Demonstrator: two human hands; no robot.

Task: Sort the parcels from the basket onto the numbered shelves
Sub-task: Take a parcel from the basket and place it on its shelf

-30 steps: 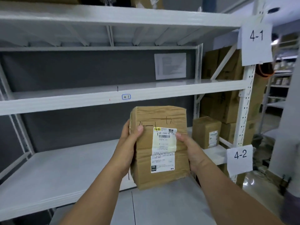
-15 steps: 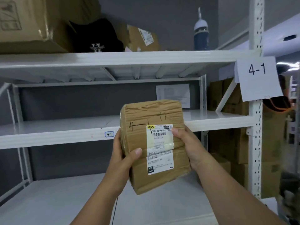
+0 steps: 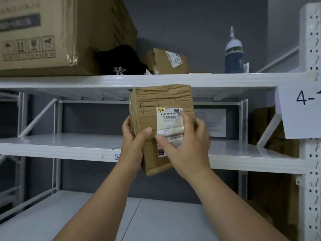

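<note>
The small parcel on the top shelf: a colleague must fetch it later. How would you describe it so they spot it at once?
Start at the top shelf of the white rack. Past the large carton at its left end and the black cap sits a small brown parcel. It is tilted, with a white label on its side, left of the blue bottle.

I hold a taped cardboard parcel (image 3: 161, 126) upright between my left hand (image 3: 134, 146) and right hand (image 3: 188, 146), "4-1" handwritten above its label. Beyond my hands runs a white shelf (image 3: 69, 146); right of them hangs a paper sign (image 3: 298, 110).
</note>
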